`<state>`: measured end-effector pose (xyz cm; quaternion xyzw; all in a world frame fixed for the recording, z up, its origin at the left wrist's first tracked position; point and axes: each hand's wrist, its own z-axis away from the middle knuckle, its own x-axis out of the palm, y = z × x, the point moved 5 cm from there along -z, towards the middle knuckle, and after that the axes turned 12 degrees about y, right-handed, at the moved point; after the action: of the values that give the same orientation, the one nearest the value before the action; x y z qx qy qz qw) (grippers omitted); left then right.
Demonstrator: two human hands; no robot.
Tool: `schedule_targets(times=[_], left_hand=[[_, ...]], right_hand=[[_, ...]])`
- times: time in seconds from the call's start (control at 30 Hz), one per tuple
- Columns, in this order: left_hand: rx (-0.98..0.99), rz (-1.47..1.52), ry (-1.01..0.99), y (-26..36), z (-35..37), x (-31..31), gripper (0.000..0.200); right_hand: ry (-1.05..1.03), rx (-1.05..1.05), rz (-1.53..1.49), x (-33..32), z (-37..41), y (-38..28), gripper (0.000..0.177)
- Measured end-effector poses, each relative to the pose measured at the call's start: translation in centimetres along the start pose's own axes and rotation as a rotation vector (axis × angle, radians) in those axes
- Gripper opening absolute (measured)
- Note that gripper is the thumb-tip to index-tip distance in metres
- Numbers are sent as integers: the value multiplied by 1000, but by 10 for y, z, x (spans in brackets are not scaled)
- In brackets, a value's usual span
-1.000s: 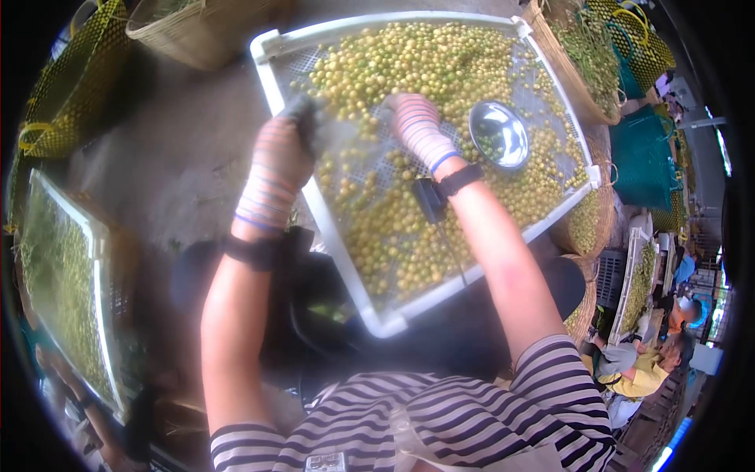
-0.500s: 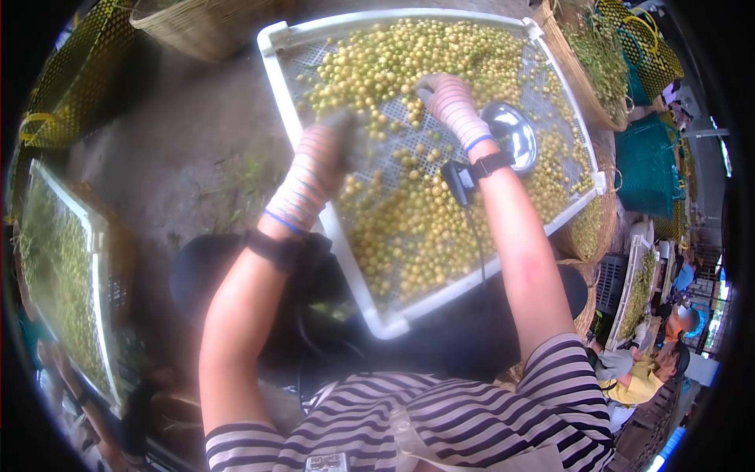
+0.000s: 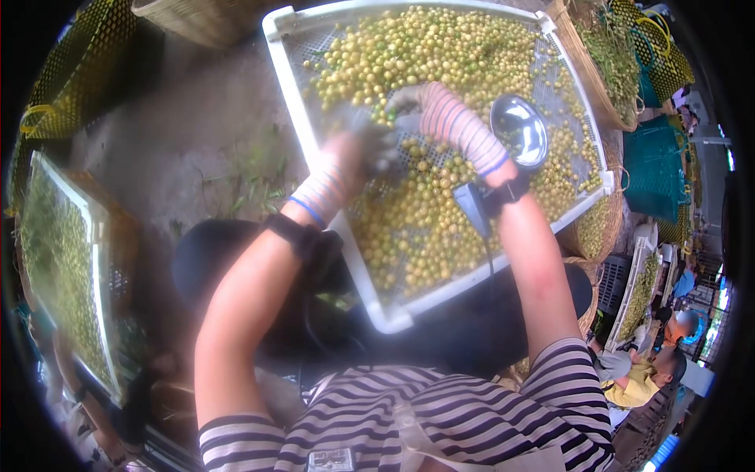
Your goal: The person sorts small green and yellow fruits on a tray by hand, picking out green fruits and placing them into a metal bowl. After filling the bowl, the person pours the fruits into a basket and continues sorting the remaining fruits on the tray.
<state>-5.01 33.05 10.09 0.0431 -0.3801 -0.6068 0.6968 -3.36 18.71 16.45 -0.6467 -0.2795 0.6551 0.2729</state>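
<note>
Small round yellow-green fruits (image 3: pixel 429 228) lie spread over a white-framed mesh tray (image 3: pixel 285 82), which slopes across my knees. My right hand (image 3: pixel 444 118), in a striped glove with grey fingertips, is over the middle of the fruits. Its fingers are bent together at the tips, and what they hold, if anything, is too small to name. My left hand (image 3: pixel 350 161), gloved alike, is near the tray's left side, fingertips pointing toward my right hand; motion smears its fingers. A shiny metal bowl (image 3: pixel 519 132) sits on the tray to the right of my right hand.
At the left stands another white-framed tray (image 3: pixel 96 275) of fruit, with a person's arm beside it. Woven baskets (image 3: pixel 185 22) stand at the top and right. A teal basket (image 3: pixel 654 169) is farther right, with people (image 3: pixel 646 385) seated below it.
My left hand has moved right, inward over the tray, closer to my right hand. My right hand has shifted slightly down and turned so its fingertips point left.
</note>
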Motion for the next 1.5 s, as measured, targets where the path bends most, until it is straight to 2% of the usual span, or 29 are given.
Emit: schedule_targets(times=[0.03,0.07,0.13,0.17,0.27,0.33,0.37,0.4,0.43,0.47,0.53,0.57,0.63,0.8,0.87,0.9,0.93,1.0,1.1,1.13,1.2,1.27,1.33,1.4,1.47,1.5], left_hand=[[-40,55,-45,-2,1,3,25],[-39,51,-57,-2,-1,3,25],[41,-85,-166,3,4,11,23],[-44,-79,-32,0,10,12,20],[-31,-93,18,-3,10,9,17],[4,-73,67,-2,10,7,16],[21,-102,25,-1,9,7,16],[39,-134,-17,0,9,7,16],[10,-117,-46,2,10,10,16],[13,-116,-45,3,11,12,16],[-27,-137,-10,3,13,13,17],[-57,-115,-38,0,12,14,16],[-58,-116,-28,-2,14,15,16],[-84,-142,-25,-1,18,18,19],[-82,-130,-50,0,15,16,20],[-90,-115,-69,-2,15,14,22],[-97,-110,-67,-5,16,13,22],[-114,-30,-55,-6,16,16,25],[-137,14,-129,-12,11,15,24],[-127,23,-140,-13,9,15,23],[-123,18,-154,-14,10,16,21],[-90,-35,-82,-12,15,14,19],[-100,-34,-128,-12,14,13,22],[-106,-33,-177,-11,15,15,25],[-115,-79,-202,-10,18,19,34],[-116,-80,-202,-10,19,21,34]], right_hand=[[-51,42,113,2,6,-13,24],[-44,24,91,10,11,-7,23],[-27,77,308,8,20,-21,21],[-63,140,286,8,22,-22,18],[-36,82,140,7,14,-2,17],[278,87,325,-22,-1,16,17],[343,282,248,-36,-4,40,18],[290,181,707,-47,-20,49,20],[158,285,891,-53,-28,55,20],[54,451,940,-56,-33,65,18],[48,405,1000,-55,-36,66,18],[42,404,1001,-54,-35,69,18],[8,209,1049,-48,-37,66,19],[-23,256,1087,-51,-28,53,18],[-15,409,849,-58,-24,48,17],[15,471,611,-56,-15,37,18],[6,474,613,-48,-6,38,18],[-32,0,169,-26,2,16,20],[-77,176,-23,-5,30,-10,24],[47,119,77,-7,30,0,25],[223,225,260,-22,28,27,22],[431,175,384,-46,30,55,18],[436,199,612,-67,30,75,17],[224,420,833,-77,25,98,19],[201,418,880,-79,23,109,19],[252,411,839,-80,22,104,20]])
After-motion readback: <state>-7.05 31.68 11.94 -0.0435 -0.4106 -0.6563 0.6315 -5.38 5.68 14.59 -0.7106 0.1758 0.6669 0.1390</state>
